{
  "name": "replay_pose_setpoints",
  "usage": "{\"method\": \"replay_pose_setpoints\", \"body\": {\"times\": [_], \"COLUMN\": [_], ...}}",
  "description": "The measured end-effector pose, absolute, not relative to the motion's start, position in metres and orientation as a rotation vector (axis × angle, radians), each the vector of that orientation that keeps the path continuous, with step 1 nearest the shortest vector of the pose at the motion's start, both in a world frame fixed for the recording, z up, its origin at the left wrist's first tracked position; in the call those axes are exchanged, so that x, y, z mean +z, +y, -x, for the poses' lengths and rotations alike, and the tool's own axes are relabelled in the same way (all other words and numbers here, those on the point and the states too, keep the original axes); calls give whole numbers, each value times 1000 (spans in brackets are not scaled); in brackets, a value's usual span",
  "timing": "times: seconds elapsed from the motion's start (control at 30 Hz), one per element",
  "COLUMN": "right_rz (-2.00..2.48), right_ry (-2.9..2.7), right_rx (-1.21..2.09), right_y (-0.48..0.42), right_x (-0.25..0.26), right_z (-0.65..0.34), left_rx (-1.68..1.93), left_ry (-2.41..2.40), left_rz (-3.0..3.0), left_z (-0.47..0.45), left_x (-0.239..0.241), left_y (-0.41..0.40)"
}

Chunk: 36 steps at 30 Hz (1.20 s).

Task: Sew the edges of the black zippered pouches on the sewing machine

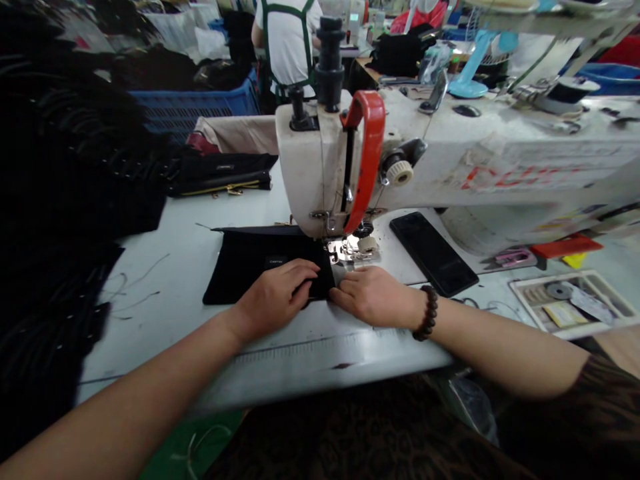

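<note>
A flat black fabric pouch (240,263) with a small label lies on the table, its right edge by the presser foot (345,250) of the sewing machine (310,160). My left hand (273,293) is on the pouch's front part, fingers bent and thumb drawn in, closed on the fabric. On the pouch's front right corner, just before the presser foot, my right hand (375,295) pinches with its fingertips. A dark beaded bracelet (427,313) circles my right wrist. The needle tip cannot be made out.
A black phone (434,253) lies right of the needle area. Beyond it are pink thread snips (510,258) and a white tray (523,287) of bobbins. Stacked black pouches (220,177) and a large dark heap (75,133) stand left. Behind are a blue crate (200,103) and a person (287,47).
</note>
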State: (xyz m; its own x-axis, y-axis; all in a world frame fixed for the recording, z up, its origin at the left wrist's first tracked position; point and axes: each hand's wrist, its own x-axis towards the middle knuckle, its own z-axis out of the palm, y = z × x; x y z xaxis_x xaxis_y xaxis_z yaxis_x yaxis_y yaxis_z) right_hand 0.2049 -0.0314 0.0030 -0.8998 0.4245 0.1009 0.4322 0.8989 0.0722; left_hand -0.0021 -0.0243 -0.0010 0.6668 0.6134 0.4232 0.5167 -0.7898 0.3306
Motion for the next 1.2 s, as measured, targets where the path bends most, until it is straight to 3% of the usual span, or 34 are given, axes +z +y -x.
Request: {"method": "replay_pose_setpoints", "body": {"times": [0.23,0.47,0.7,0.97,1.2], "right_rz": [528,668,669,848,835], "right_ry": [-2758,-2599,-2852,-3055,-3072], "right_rx": [-399,-127,-37,294,290], "right_y": [-30,-30,-32,-35,-35], "right_x": [-6,-10,-10,8,10], "right_z": [-201,-200,-205,-216,-216], "left_rx": [791,846,790,724,690], "left_ry": [923,877,676,549,533], "left_rz": [-2623,-2693,-3013,-3169,-3189], "left_z": [2,2,-2,-3,-4], "left_x": [1,-4,-5,-7,-6], "left_y": [-21,-21,-22,-24,-24]}}
